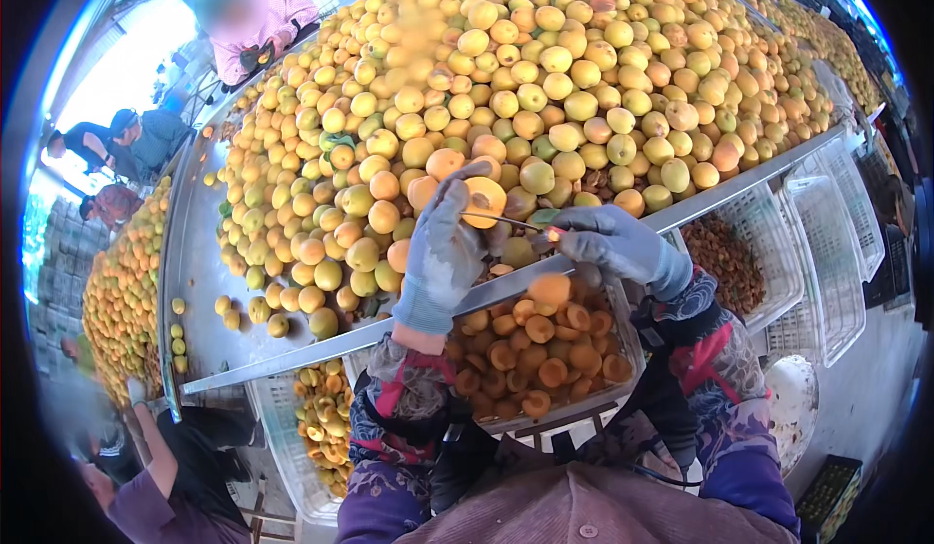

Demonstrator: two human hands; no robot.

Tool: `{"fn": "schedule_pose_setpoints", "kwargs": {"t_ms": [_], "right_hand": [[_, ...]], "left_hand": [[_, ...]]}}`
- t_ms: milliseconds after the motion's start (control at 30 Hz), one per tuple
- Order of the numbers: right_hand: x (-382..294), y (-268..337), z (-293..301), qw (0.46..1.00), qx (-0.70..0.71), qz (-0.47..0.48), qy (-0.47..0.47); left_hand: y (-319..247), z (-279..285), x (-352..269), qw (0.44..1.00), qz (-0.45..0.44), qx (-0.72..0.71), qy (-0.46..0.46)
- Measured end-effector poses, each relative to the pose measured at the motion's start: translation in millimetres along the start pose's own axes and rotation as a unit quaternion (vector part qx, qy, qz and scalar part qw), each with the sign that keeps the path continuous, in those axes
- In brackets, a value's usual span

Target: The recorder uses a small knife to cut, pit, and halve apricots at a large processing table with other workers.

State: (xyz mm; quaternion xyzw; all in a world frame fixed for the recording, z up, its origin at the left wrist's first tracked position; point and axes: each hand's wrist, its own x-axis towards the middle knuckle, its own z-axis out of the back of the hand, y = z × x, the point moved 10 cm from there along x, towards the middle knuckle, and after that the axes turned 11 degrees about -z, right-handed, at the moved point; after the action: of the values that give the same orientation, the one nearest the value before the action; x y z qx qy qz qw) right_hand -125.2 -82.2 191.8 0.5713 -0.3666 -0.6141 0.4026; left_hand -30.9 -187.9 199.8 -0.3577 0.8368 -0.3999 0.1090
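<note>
My left hand (445,252), in a grey glove, holds an apricot half (484,201) with its hollow facing up. My right hand (620,241), gloved the same way, grips a thin metal pitting tool (503,218) with some red at its grip end. The tool's shaft reaches across to the lower edge of the fruit; whether its tip touches the flesh I cannot tell. Below both hands, a crate (631,325) holds many apricot halves (540,329). A blurred half (551,288) shows above that pile. Whole apricots (540,91) are heaped on the metal table beyond my hands.
The metal table's raised rim (292,361) runs between the heap and the crates. At right stands a white plastic crate of apricot stones (722,259), beside stacked crates (832,215). Another crate of halves (321,420) is at left. Co-workers (255,18) (168,464) are nearby.
</note>
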Motion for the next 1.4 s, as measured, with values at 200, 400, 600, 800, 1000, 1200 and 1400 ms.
{"fn": "schedule_pose_setpoints", "kwargs": {"t_ms": [200, 400, 600, 800, 1000, 1200, 1400], "right_hand": [[2, 27, 3, 0.992, 0.018, 0.125, -0.025], [20, 34, 11, 0.965, 0.166, 0.11, -0.17], [29, 31, -1, 0.971, 0.148, 0.105, -0.157], [18, 45, -8, 0.958, 0.218, 0.128, -0.138], [26, 27, -13, 0.953, 0.28, 0.086, -0.074], [29, 21, -21, 0.924, 0.373, 0.083, -0.038], [21, 23, -3, 0.939, 0.32, 0.085, -0.092]], "left_hand": [[-8, 6, 3, 1.0, -0.021, -0.004, 0.006], [-2, -19, -2, 0.979, -0.079, 0.172, 0.073], [-17, -26, -6, 0.884, -0.19, 0.423, 0.063], [-22, -25, -11, 0.885, -0.227, 0.404, 0.043], [-25, -26, -12, 0.886, -0.241, 0.392, 0.049], [-14, -15, -12, 0.932, -0.203, 0.299, 0.021], [5, -19, -5, 0.98, -0.141, 0.138, 0.02]]}}
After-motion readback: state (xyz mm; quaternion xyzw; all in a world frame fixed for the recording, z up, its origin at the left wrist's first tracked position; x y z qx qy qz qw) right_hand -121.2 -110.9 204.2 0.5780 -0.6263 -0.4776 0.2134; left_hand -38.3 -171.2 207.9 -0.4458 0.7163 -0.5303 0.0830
